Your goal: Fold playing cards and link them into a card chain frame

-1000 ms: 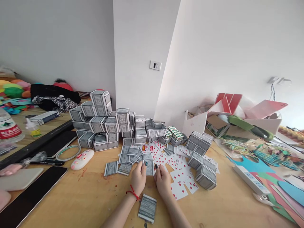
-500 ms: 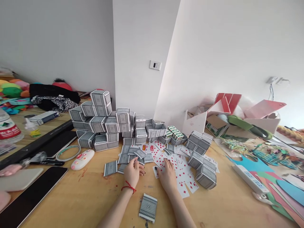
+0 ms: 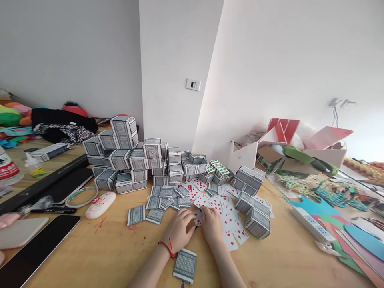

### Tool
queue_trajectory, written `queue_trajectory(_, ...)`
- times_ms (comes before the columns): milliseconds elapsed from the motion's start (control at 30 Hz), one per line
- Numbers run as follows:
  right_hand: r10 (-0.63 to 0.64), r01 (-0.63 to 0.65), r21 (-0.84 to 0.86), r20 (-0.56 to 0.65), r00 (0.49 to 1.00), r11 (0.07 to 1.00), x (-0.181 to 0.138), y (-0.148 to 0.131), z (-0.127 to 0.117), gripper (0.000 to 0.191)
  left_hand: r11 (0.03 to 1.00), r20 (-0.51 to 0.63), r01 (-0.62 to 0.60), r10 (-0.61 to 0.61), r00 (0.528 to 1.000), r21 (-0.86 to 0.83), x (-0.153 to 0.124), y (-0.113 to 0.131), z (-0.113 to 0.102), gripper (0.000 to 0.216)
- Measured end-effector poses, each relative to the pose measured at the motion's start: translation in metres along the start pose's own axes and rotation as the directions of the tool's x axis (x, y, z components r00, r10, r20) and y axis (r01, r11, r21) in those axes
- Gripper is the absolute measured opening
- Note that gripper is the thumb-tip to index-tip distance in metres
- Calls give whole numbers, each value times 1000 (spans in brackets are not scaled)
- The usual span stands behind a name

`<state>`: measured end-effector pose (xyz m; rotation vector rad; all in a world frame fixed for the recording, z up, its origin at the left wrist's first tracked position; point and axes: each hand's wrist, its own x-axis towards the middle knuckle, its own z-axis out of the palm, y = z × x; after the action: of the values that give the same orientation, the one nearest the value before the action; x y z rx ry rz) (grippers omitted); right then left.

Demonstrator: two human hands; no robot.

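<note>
A face-up playing card (image 3: 197,218) with red diamonds is between my two hands, just above or on the wooden table. My left hand (image 3: 181,227), with a red string on its wrist, has its fingers and thumb bent around the card's left edge. My right hand (image 3: 212,225) grips the opposite edge, its fingertips close to the left ones. Below the left wrist lies a single patterned card piece (image 3: 185,265) with folded ends, back side up. Several grey-backed folded cards (image 3: 155,216) lie left of the hands, and loose face-up diamond cards (image 3: 229,220) spread out on the right.
Stacked blocks of folded cards (image 3: 120,159) rise along the back left, with another block group (image 3: 257,222) at right. Green-and-white card boxes (image 3: 221,171) stand behind. A white mouse (image 3: 101,205) and a black tablet (image 3: 39,252) lie left; a power strip (image 3: 312,224) lies right.
My left hand has moved right, from beside the folded cards to the playing card at my right hand. The view has shifted slightly.
</note>
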<state>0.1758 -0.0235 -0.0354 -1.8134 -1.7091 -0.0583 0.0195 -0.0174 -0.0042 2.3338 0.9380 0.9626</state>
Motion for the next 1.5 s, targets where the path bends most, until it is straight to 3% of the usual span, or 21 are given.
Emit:
queue_trajectory(133,182,-164,120,-168,969,979,0,7,-2,32,1000,65,-26,25,998,15,-1,-8,4,32)
queue_trajectory(267,448,-358,308,-308,839,882,1,21,-10,35,999,100,1,-4,995,37,-3,-17,10,30)
queue_trajectory(367,526,-406,360,-356,772,840,3,33,-20,36,1000,92,17,-19,996,22,-2,-20,12,29)
queue_trajectory(433,532,-416,346,-382,756,841,4,39,-27,38,999,99,26,-28,995,22,-2,-21,12,29)
queue_trajectory(567,464,-369,293,-401,790,882,6,49,-32,38,1000,91,22,-23,996,18,-1,-20,10,29)
queue_trajectory(667,504,-389,379,-274,819,839,6,49,-28,35,1000,87,21,-22,996,16,-1,-21,11,29)
queue_trajectory(800,536,-426,672,52,843,605,7,37,-17,39,999,96,44,-44,994,1,-1,-24,12,33)
queue_trajectory(967,408,-418,866,289,866,273,9,17,-10,45,991,32,125,-124,992,-47,-2,-25,12,49)
queue_trajectory(1067,360,-423,900,363,860,105,8,12,-8,38,989,-43,134,-136,990,-57,-1,-23,11,57)
queue_trajectory(1167,355,-360,933,338,872,-5,8,11,-9,28,987,-126,159,-162,979,-36,0,-21,10,59)
queue_trajectory(1267,405,-283,959,262,876,-8,9,13,-13,22,983,-166,186,-184,969,-8,1,-21,10,56)
queue_trajectory(1367,456,-241,966,175,873,92,10,16,-15,21,984,-169,180,-174,970,16,1,-19,9,54)
queue_trajectory(1500,459,-222,963,129,879,154,10,12,-15,40,980,-165,199,-191,968,33,0,-16,7,60)
